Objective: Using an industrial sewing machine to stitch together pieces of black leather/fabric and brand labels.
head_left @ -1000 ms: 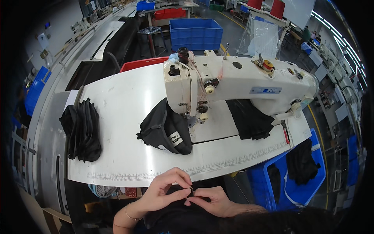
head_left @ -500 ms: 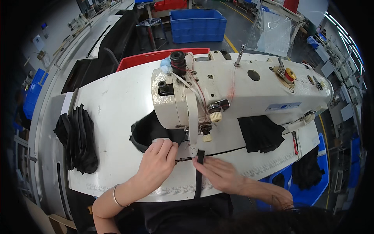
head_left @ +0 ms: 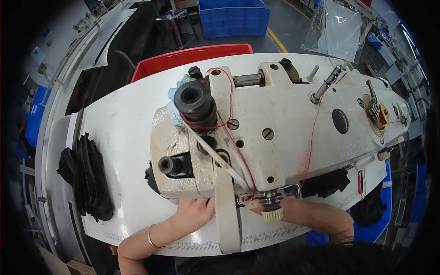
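The white sewing machine's head [head_left: 183, 146] fills the middle and hides the needle area. Just in front of it, my left hand [head_left: 195, 213] is closed, fingers bent, its tips tucked under the machine head at a black fabric piece [head_left: 151, 178]. Only the left edge of that piece shows beside the machine. My right hand [head_left: 286, 208] reaches in from the right, behind the tension knob [head_left: 272, 214]; its fingers are hidden. Red thread [head_left: 311, 142] runs across the machine's top. A pale strap-like guard [head_left: 228, 220] hangs in front of the hands.
A stack of black fabric pieces [head_left: 87, 178] lies on the white table [head_left: 126, 137] at left; more black pieces [head_left: 325, 183] lie right of the machine. A red-handled tool [head_left: 360, 182] rests near the right edge. A red bin [head_left: 183, 57] and blue crate [head_left: 233, 18] stand behind.
My view has come closer over the machine, which now covers both hands' fingers. The black strip by my right hand is out of sight. My left hand stays by the fabric.
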`<state>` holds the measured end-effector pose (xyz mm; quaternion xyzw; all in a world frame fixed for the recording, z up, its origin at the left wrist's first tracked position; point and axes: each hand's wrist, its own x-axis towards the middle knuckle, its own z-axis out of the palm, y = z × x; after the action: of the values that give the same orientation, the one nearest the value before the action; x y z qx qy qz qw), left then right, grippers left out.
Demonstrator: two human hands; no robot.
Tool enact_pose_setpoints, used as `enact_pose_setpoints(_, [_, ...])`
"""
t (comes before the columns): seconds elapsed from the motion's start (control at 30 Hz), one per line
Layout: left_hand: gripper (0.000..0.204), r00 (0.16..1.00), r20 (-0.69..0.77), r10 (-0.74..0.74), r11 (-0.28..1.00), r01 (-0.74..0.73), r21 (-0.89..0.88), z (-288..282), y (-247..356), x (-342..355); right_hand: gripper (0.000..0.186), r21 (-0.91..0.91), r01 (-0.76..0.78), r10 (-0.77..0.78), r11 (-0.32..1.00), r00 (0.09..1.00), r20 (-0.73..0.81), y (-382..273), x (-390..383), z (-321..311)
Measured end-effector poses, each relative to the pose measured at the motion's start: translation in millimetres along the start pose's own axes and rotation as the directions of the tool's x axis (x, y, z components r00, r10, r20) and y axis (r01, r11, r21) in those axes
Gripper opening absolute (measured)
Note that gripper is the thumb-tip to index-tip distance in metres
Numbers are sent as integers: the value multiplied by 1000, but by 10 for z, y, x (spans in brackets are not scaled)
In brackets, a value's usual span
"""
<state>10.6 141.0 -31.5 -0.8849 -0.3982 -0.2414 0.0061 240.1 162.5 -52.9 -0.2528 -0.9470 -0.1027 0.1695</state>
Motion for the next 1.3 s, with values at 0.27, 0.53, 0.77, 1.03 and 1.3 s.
enact_pose_setpoints(0.27, [45,935,329,-131,928,232,-290,-59,-176,-145,8,-38,76,-78,996,995,-67,-74,-70,-16])
enact_pose_setpoints(0.53, [42,978,183,-97,951,145,-274,-101,-273,-120,16,151,96,-91,984,995,-41,-186,26,-20])
enact_pose_setpoints(0.77, [45,984,122,133,984,-117,-136,-80,-226,-131,11,197,120,-113,973,993,-45,-178,36,12])
enact_pose_setpoints(1.03, [30,982,161,97,965,-53,-256,-84,-232,-125,10,175,175,-178,969,984,-2,-216,-28,185])
enact_pose_setpoints(1.3, [18,980,172,96,966,-50,-255,-72,-240,-113,11,158,185,-184,970,983,-20,-172,-8,115])
